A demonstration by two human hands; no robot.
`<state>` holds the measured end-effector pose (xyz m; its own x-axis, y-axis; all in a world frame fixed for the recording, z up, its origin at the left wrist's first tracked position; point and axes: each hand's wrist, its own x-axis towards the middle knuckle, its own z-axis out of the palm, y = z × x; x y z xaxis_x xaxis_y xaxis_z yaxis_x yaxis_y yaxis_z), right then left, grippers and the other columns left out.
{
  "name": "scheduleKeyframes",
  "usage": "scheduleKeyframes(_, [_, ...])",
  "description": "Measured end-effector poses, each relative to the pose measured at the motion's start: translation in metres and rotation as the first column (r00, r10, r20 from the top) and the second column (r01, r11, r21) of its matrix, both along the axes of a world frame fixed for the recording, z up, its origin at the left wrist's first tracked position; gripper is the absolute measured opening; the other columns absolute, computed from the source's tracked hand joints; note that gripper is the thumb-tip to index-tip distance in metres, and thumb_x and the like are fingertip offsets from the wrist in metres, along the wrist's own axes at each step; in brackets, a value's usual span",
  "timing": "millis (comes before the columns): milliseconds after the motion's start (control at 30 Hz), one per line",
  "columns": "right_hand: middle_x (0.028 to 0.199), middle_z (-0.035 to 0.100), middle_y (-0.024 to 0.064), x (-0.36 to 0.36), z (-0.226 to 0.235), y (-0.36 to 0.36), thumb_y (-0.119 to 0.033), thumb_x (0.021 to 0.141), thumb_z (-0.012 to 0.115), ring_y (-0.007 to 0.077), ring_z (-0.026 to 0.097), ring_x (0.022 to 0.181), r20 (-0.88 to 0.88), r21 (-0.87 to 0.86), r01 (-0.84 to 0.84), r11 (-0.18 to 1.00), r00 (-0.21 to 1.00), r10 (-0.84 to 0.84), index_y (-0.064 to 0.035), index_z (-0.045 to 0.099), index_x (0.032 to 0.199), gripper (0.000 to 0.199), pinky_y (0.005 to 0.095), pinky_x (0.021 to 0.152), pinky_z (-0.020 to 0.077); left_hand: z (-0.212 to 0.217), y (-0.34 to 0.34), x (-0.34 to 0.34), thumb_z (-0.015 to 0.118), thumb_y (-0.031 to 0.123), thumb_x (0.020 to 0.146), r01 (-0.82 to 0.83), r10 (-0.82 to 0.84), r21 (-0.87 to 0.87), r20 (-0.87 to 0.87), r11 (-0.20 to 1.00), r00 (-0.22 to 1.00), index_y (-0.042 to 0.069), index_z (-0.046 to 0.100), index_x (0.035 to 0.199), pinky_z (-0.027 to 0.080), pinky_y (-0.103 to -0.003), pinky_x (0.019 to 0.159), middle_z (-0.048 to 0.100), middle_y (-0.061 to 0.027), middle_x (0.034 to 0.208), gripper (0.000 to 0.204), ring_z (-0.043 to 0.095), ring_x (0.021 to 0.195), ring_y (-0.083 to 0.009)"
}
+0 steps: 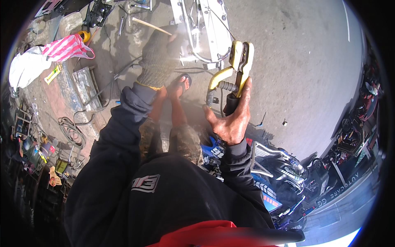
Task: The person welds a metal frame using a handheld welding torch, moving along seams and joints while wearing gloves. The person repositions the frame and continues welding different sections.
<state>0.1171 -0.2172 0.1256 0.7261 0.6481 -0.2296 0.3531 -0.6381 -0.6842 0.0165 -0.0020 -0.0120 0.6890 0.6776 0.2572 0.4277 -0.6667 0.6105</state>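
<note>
My left hand (158, 57) wears a dark knitted glove with a yellow cuff and reaches out over the concrete ground. Its fingertips pinch the end of a thin pale rod (151, 26) that slants up to the left. Just right of it lies a white metal frame (207, 24), with a haze of smoke between the two. My bare right hand (231, 119) grips the black handle of a yellow clamp-like tool (240, 61), held upright near the frame's lower end. A yellow curved part and a dark cable (210, 96) hang from it. My sandalled foot (181, 84) shows below the glove.
A pink striped bag (66, 47) and a white cloth (26, 66) lie at upper left, beside a grey metal box (86, 86) and coiled cable (72, 131). Tools (98, 14) lie at the top. Parked motorbikes (271, 164) crowd the lower right.
</note>
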Motion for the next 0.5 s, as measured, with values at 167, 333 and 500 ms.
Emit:
scheduleKeyframes(167, [0.139,0.054,0.0313,-0.0019,0.0000,0.0035,-0.019,0.066,0.087,0.0351,0.062,0.122,-0.020,0.028,-0.001,1.000,1.000,0.002,0.0070,0.015,0.160,0.121,0.0407,0.102,0.0511,-0.0036,-0.0022,-0.0041,0.067,0.009,0.089,-0.047,0.046,-0.082,-0.011,0.996,0.999,0.008,0.065,0.127,0.056,-0.043,0.084,0.067,-0.0132,0.117,0.038,0.067,0.101,-0.0346])
scheduleKeyframes(333, [0.133,0.057,0.0316,0.0016,-0.0010,0.0055,-0.016,0.065,0.086,0.0389,0.065,0.114,0.023,0.025,-0.024,0.999,0.999,0.023,0.0069,0.017,0.159,0.119,0.0413,0.094,0.0553,-0.0049,-0.0019,-0.0041,0.067,0.009,0.091,-0.026,0.024,-0.041,-0.047,0.999,0.999,0.006,0.066,0.124,0.056,-0.042,0.085,0.067,-0.0140,0.115,0.034,0.067,0.102,-0.0343])
scheduleKeyframes(500, [0.130,0.059,0.0316,0.0036,-0.0018,0.0056,-0.015,0.064,0.086,0.0405,0.068,0.109,0.060,0.023,-0.047,0.999,0.997,0.045,0.0050,0.016,0.160,0.120,0.0418,0.089,0.0580,0.0004,-0.0049,-0.0024,0.066,0.010,0.091,-0.066,0.060,-0.166,-0.043,0.984,0.997,0.006,0.066,0.125,0.055,-0.041,0.088,0.068,-0.0141,0.116,0.034,0.067,0.104,-0.0333])
